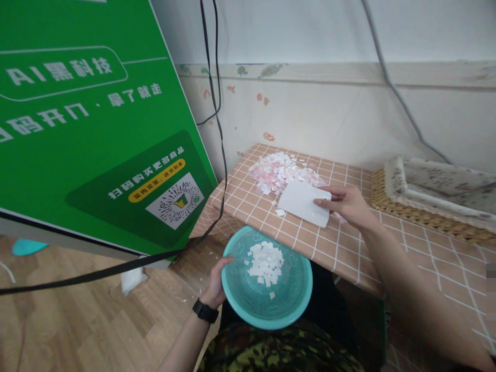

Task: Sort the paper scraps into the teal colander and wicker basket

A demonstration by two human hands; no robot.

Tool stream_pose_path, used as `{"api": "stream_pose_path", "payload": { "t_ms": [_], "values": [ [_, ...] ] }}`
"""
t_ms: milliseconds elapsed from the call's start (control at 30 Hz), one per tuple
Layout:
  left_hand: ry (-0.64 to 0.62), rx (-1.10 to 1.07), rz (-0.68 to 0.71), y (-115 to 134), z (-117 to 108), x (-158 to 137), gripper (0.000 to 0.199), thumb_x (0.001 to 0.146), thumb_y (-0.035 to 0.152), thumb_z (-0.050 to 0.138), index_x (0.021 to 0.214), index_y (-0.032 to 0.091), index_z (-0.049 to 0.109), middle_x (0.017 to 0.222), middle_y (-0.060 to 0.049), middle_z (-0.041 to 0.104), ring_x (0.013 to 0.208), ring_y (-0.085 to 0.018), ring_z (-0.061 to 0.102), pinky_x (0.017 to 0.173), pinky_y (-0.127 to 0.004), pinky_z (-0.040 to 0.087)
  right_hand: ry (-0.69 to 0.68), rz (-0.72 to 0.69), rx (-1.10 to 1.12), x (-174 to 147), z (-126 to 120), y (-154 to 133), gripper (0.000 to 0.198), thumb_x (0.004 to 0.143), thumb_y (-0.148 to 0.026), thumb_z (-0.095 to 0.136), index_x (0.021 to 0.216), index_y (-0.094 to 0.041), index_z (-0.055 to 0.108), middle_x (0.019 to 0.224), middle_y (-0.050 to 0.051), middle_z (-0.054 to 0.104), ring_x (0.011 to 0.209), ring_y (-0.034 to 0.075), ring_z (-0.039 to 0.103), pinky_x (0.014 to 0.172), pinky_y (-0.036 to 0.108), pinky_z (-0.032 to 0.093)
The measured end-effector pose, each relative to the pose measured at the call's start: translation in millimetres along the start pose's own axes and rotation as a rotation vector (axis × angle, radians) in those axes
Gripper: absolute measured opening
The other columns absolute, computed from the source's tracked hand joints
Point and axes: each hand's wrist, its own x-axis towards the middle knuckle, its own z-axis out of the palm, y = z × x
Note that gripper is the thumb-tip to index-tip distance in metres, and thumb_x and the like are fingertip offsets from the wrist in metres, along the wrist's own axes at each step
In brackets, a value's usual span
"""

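My left hand (217, 281) grips the rim of a round teal plastic colander (287, 305) below the table's front edge. White paper scraps (266, 263) lie in its bottom. My right hand (346, 204) pinches the right end of a white sheet of card or stiff paper (304, 202), thumb on top. The card is tilted just over the tabletop, its left end close to the scraps there. Behind it spreads a heap of white and pink paper scraps (277, 170). A few loose bits lie beside the card.
A brown checked cloth covers the table (387, 227). A lined wicker basket (434, 206) stands on it at the right. Left is a large green machine (96, 129) with printed signs; a black cable (220, 155) hangs before it. A white bag (133, 280) lies on the wooden floor.
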Motion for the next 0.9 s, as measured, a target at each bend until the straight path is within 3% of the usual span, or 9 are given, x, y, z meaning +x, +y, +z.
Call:
{"api": "stream_pose_path", "payload": {
  "t_ms": [167,367,567,900],
  "values": [
    [0.0,-0.008,-0.003,0,0,0,0.01,0.069,0.02,0.064,0.065,0.012,0.067,0.06,-0.005,0.069,0.052,-0.016,0.062,0.056,-0.027,0.05,-0.016,-0.054,-0.119,-2,4,-6,0.041,0.065,-0.039,0.072,0.099,-0.017,0.071,0.09,0.007,0.071,0.07,0.021,0.065,0.054,0.029,0.054],
    [-0.017,-0.008,-0.013,-1,-2,0,0.011,0.07,0.022,0.064,0.067,0.011,0.068,0.062,-0.005,0.07,0.054,-0.017,0.062,0.057,-0.027,0.05,0.067,-0.033,-0.027,1,2,3,0.048,0.066,-0.041,0.071,0.107,-0.015,0.068,0.084,0.007,0.071,0.062,0.02,0.064,0.048,0.029,0.053],
    [-0.021,0.006,-0.013,-1,-4,3,0.013,0.07,0.023,0.064,0.068,0.011,0.068,0.061,-0.005,0.069,0.054,-0.016,0.062,0.058,-0.027,0.049,-0.016,-0.015,-0.078,2,-6,3,0.045,0.064,-0.04,0.073,0.102,-0.016,0.07,0.086,0.007,0.071,0.067,0.021,0.065,0.05,0.028,0.052],
    [-0.03,0.006,0.007,0,-7,3,0.014,0.07,0.024,0.066,0.069,0.011,0.068,0.063,-0.004,0.069,0.055,-0.016,0.062,0.059,-0.027,0.048,-0.043,0.013,-0.027,2,-10,3,0.047,0.059,-0.038,0.077,0.1,-0.016,0.07,0.09,0.008,0.071,0.071,0.021,0.065,0.057,0.029,0.053]
  ]
}}
